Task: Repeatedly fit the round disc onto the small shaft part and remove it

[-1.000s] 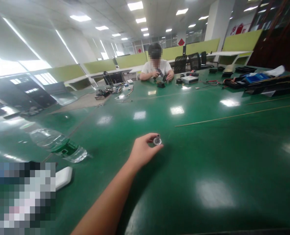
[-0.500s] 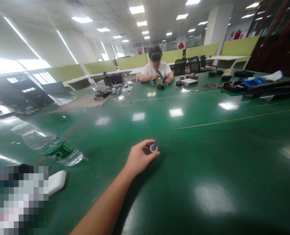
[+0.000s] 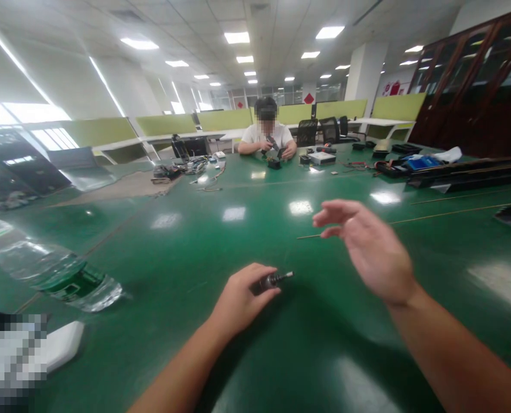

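Observation:
Low over the green table (image 3: 186, 252), my left hand (image 3: 242, 295) is closed around a small dark round part (image 3: 271, 280). A thin metal shaft pokes out of this part to the right; its exact kind is too small to make out. My right hand (image 3: 370, 246) is raised to the right of it and apart from it. Its fingers are curled a little but spread, with nothing between them. A thin brass-coloured rod (image 3: 436, 215) lies behind the right hand, partly hidden by it.
A water bottle (image 3: 72, 284) lies on its side at left, near a white object (image 3: 61, 347). Across the table a person (image 3: 266, 135) handles a dark tool. Tangled electronics (image 3: 190, 166) lie at back left; black trays and a blue bag (image 3: 422, 163) at back right.
My right hand has come up into view from the lower right. The part in my left hand has turned, so its shaft now points right. The view has shifted slightly.

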`<state>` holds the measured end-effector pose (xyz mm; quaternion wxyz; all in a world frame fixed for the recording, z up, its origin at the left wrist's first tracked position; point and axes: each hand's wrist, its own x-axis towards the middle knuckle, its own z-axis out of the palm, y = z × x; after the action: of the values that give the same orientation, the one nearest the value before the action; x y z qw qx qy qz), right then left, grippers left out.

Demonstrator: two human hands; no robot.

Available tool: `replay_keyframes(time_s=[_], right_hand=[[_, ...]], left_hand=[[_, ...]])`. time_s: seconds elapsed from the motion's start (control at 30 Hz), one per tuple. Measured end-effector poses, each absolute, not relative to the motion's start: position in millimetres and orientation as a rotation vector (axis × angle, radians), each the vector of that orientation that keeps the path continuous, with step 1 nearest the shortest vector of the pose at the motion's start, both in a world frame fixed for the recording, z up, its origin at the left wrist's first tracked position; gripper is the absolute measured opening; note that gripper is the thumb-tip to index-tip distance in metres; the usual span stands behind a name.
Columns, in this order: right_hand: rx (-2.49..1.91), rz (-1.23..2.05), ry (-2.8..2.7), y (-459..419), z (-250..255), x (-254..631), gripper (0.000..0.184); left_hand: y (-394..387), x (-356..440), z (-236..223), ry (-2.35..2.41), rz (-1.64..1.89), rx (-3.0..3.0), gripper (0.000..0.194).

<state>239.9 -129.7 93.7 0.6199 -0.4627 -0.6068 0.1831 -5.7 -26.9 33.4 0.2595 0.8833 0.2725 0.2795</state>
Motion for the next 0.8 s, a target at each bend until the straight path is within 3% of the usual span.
replay_keyframes(time_s=[0.13,0.33,0.8], right_hand=[[-1.251,0.556,-1.520,-118,56,236,0.027],[-1.309,0.517,-1.840,-114,29,233,0.046],[-1.334,0.476,-1.898,-113,22,219,0.041]], left_hand=[[-31,1,28,0.727,0.785,2.417,0.041],[-34,6,30,0.618,0.791,2.426,0.022],[-31,7,23,0.652,0.805,2.448,0.044]])
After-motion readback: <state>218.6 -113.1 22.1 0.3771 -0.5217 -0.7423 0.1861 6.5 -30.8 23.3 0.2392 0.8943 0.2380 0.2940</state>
